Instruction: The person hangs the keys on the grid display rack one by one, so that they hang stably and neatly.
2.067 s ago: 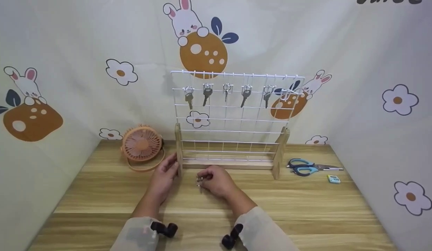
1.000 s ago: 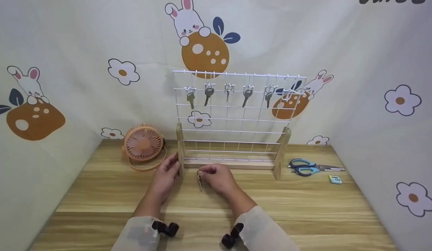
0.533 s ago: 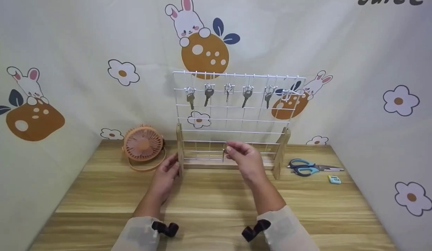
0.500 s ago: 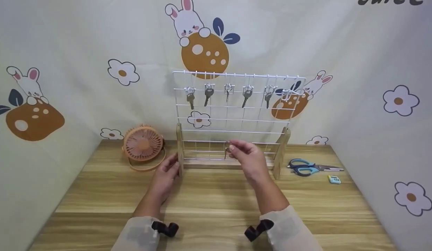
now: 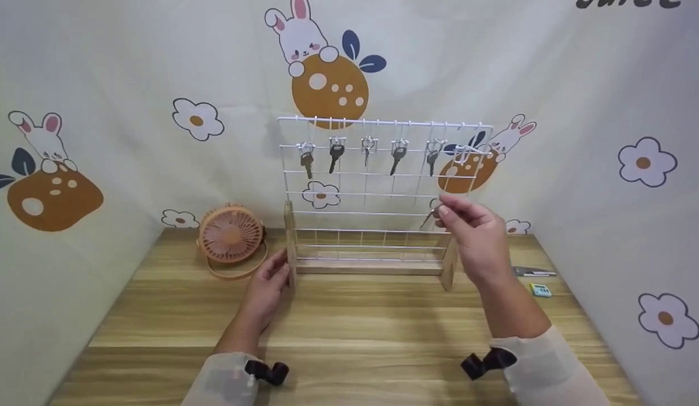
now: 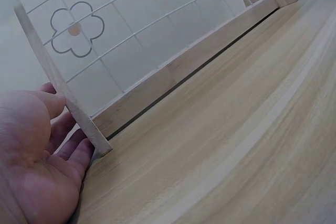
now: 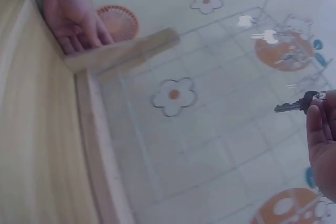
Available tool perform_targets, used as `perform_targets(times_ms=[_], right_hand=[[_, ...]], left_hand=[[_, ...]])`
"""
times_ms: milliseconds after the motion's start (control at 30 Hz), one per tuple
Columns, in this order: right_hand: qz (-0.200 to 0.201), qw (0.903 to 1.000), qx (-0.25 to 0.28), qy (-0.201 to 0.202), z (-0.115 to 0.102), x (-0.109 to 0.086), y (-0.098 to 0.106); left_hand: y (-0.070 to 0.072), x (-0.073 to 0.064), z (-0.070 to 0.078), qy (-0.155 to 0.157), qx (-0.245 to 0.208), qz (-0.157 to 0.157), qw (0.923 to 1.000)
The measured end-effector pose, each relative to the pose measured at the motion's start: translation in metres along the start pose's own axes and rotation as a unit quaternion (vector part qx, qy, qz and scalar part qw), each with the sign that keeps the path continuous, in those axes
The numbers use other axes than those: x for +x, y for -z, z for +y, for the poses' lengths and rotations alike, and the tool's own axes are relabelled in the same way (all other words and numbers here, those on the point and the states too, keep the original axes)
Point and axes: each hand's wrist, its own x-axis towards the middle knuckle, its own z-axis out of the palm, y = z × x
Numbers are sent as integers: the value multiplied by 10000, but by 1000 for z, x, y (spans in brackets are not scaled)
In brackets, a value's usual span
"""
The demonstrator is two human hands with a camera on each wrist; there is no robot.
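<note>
My right hand (image 5: 482, 242) pinches a dark key (image 5: 429, 219) by its ring, between thumb and fingers, in front of the right part of the white wire grid rack (image 5: 377, 213). In the right wrist view the key (image 7: 294, 105) points left from the fingertips. Several other keys (image 5: 399, 157) hang in a row from hooks near the rack's top. At the row's right end, a white hook (image 5: 467, 152) shows no key on it. My left hand (image 5: 266, 287) rests on the table, its loosely bent fingers (image 6: 76, 156) touching the outer side of the rack's left wooden leg (image 6: 79, 111).
An orange fan (image 5: 231, 234) stands left of the rack. Scissors (image 5: 532, 271) lie to the right, their handles hidden behind my right hand and forearm. A small light-blue timer (image 5: 540, 290) lies close to them. A printed cloth (image 5: 231, 67) surrounds the wooden table (image 5: 349, 338).
My right hand has lifted the key from near the table by the left leg, up and to the right. The left hand has stayed at the leg.
</note>
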Motion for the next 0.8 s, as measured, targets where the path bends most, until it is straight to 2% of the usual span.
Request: perform_targets(times_ms=[167, 333, 467, 800], right_hand=[[336, 9952, 726, 569, -40, 6, 14], [544, 9885, 1238, 683, -65, 15, 22], [596, 9884, 1255, 618, -71, 22, 25], [696, 9917, 1018, 372, -67, 28, 25]], left_hand=[[1, 2, -2, -48, -25, -38, 10000], [1, 2, -3, -93, -62, 22, 9999], [1, 2, -4, -117, -58, 25, 9999], [0, 2, -1, -96, 50, 14, 9999]])
